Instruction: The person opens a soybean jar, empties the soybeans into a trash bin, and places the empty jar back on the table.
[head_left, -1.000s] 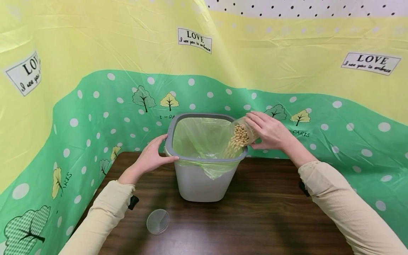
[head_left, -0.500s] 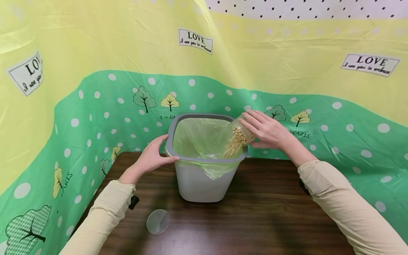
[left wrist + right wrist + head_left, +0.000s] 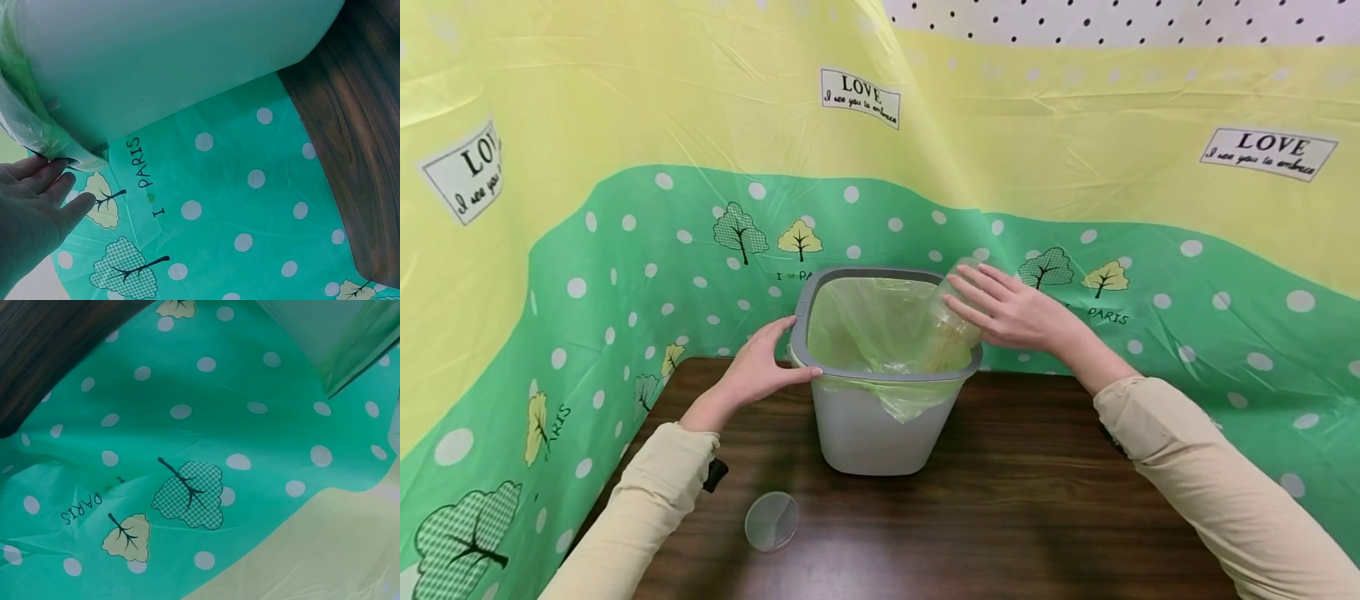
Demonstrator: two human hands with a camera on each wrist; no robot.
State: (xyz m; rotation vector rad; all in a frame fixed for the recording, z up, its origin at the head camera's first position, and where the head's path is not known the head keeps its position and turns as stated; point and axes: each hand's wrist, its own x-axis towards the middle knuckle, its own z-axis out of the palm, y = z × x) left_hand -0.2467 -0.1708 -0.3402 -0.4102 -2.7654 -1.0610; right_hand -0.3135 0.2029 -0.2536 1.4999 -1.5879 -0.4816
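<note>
A light grey trash bin (image 3: 880, 429) with a darker grey rim stands upright on the dark wooden table (image 3: 1037, 483). Its green plastic liner (image 3: 865, 321) folds over the rim. My left hand (image 3: 756, 367) rests on the bin's left front corner, thumb along the rim and fingers at the side; the left wrist view shows fingertips touching the rim's edge. My right hand (image 3: 1018, 312) grips a clear plastic jar (image 3: 957, 330), tipped mouth down over the bin's right side. A blurred trickle of tan beans (image 3: 946, 353) falls from it. The right wrist view shows no hand.
A clear round lid (image 3: 772, 522) lies flat on the table, in front of the bin and to its left. A yellow and green printed plastic sheet (image 3: 647, 275) hangs close behind and along the left of the table.
My right hand has tipped the jar further, bottom up, and shifted slightly left. The thick stream of beans has thinned to a trickle. My left hand has stayed on the rim.
</note>
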